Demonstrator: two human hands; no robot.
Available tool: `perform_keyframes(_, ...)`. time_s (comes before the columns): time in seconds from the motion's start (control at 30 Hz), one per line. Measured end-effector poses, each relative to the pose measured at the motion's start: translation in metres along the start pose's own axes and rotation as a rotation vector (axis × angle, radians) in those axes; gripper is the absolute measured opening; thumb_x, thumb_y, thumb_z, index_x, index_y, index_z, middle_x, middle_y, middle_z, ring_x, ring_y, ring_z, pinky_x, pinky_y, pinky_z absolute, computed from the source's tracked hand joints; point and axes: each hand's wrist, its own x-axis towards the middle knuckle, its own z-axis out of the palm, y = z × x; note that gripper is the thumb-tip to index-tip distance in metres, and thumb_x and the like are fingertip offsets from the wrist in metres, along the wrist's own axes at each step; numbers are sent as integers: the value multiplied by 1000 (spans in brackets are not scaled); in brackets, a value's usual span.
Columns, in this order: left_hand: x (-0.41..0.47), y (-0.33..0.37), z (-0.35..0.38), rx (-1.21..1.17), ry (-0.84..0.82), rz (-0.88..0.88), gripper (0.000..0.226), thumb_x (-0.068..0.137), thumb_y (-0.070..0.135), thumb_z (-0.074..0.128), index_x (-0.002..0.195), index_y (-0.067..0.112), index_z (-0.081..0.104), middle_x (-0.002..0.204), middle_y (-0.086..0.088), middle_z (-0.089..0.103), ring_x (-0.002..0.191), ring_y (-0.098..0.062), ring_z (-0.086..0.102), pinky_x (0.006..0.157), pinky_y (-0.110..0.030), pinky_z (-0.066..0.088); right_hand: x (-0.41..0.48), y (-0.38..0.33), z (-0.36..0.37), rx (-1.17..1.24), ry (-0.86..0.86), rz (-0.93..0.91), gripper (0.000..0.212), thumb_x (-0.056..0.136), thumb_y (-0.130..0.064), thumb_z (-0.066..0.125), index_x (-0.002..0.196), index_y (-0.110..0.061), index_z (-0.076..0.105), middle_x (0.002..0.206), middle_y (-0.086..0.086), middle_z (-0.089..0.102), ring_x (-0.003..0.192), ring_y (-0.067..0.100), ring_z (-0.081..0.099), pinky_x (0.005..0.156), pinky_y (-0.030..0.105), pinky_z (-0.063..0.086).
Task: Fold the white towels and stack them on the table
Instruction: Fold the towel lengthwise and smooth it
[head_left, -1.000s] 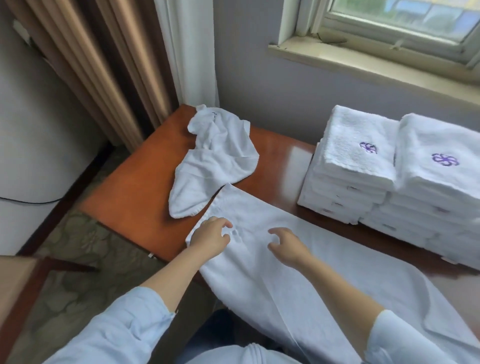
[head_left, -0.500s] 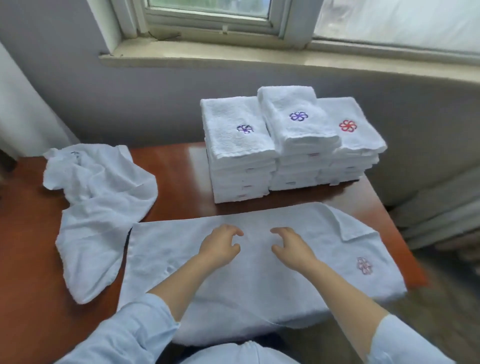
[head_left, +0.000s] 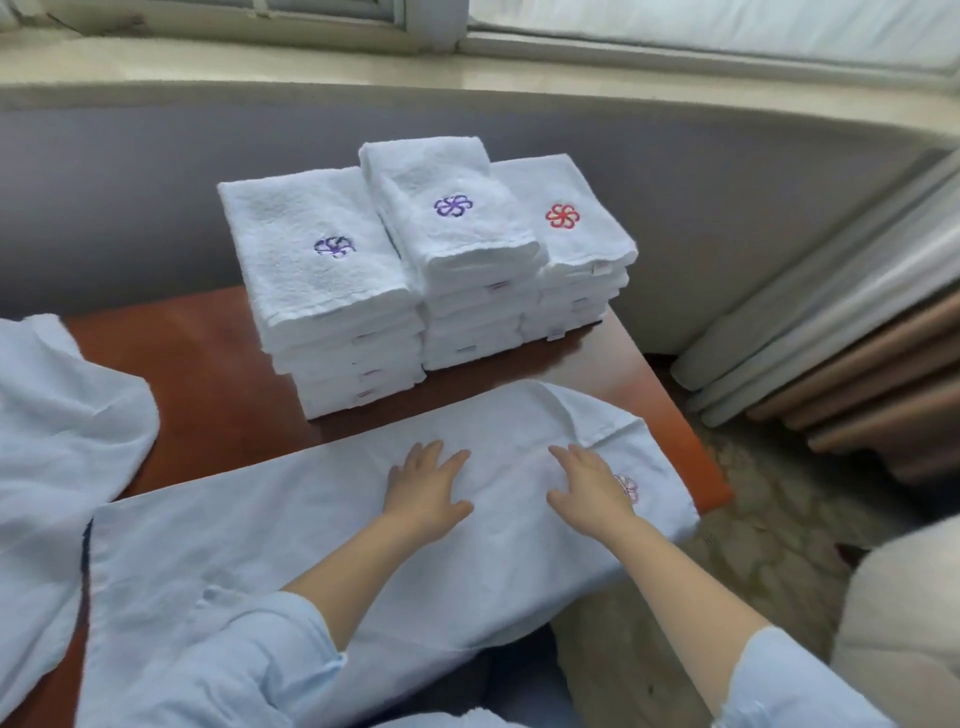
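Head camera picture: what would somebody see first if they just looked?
First, the three stacks of folded towels at the back of the table, two topped with purple flowers and one with a red flower. Next, the left hand and right hand lying flat, side by side, on the long towel spread along the near edge. A crumpled towel lies at the left.

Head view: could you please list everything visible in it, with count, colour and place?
folded towel stacks: three, white, flower emblems purple, purple, red; far side of table
spread towel: one, white, pinkish emblem; near edge, under both hands
crumpled towel: one, white; left end of table
table: one, reddish-brown wood; centre
curtains: white and tan folds; right
window sill: one, cream; top
left hand: one, flat on spread towel
right hand: one, flat on spread towel, at emblem
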Motion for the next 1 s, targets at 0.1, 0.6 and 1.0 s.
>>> perform_keyframes(0.1,15,15,7,61,-71,-94,79,91,58,52,155,43,7,164,2,-17,148,-32,-21,116,-62,0,21,21,-7,-155,-109,-57,66,96,-30,51,155,-26,21,163,1,12,148,29,10,112,40,29)
perform_keyframes(0.6,76,44,-29,-102,171,-359,65,86,51,65,145,43,39,162,2,14,150,-24,6,121,-45,9,140,45,-73,-259,62,-339,51,88,-25,60,134,-16,40,137,5,33,105,29,50,60,34,46)
perform_keyframes(1.0,101,81,-31,68,364,-380,65,88,23,60,148,26,33,145,0,35,131,-21,35,96,-32,38,175,52,-103,-176,86,-325,22,85,-16,55,105,-11,61,109,7,55,85,32,59,67,36,50)
